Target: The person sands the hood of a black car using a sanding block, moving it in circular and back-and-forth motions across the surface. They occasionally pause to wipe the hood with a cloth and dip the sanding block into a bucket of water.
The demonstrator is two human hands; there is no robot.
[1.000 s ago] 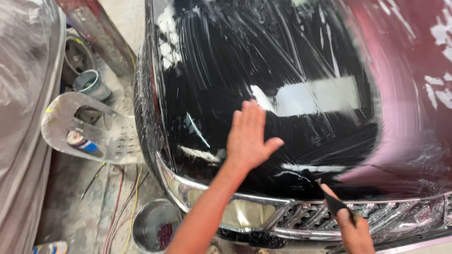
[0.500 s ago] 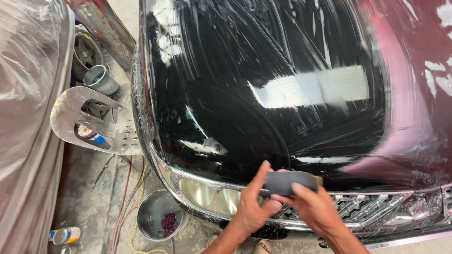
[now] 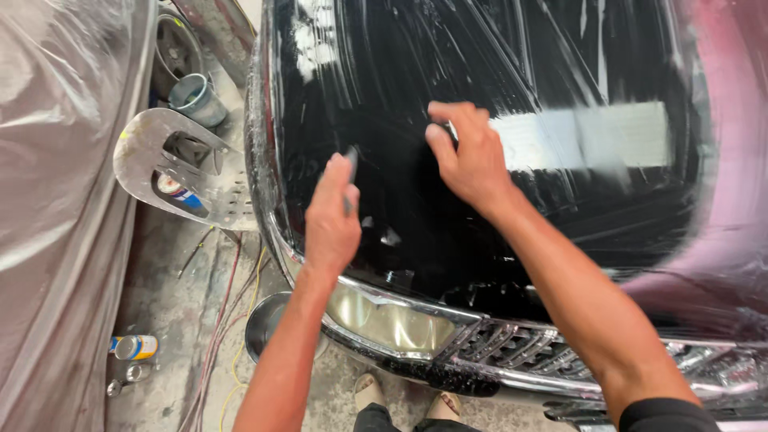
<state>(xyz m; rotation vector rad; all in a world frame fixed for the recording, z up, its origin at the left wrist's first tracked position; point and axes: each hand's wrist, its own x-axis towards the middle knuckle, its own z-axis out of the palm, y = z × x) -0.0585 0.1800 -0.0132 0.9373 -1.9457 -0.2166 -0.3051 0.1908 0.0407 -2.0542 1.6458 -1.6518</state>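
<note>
The thin dark strip (image 3: 350, 172) in the left hand (image 3: 330, 218) runs roughly 12 to 6, top end aimed up the glossy black film-covered car hood (image 3: 384, 96). That grip is pinched shut on the strip, low on the hood near its front edge. At about 2 o'clock from it, the right hand (image 3: 468, 152) rests on the hood, fingers curled; can't tell if it holds anything. Headlight (image 3: 384, 320) sits at 6, grey bucket (image 3: 192, 98) way off at 10.
</note>
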